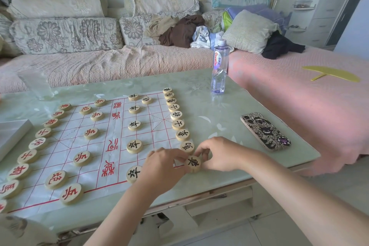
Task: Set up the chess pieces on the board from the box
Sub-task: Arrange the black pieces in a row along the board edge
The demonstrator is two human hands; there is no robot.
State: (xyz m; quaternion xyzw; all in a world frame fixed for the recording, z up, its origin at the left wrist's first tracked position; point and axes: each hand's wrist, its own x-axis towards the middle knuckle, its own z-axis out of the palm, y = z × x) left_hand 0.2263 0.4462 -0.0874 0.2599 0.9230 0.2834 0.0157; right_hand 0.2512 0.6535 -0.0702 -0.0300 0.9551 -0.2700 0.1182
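The table (219, 106) carries the paper board (65, 146), with a row of black pieces (176, 115) along its right edge. My left hand (161, 166) and right hand (217, 154) meet at that row's near end, both pinching one black-lettered piece (193, 163) between curled fingertips at the board's corner.

A pale green glossy worktop (219, 110) with a faint leaf pattern carries a thin white sheet chess board (67, 138) printed with red grid lines, spread flat over its left and middle part. A flat white box (10, 136) lies at the left edge, touching the sheet, with a clear plastic tumbler (38, 86) standing beyond it. Right of the sheet, a clear water bottle (219, 66) stands upright at the far edge, and a phone in a black-and-cream cartoon case (265, 131) lies face down.
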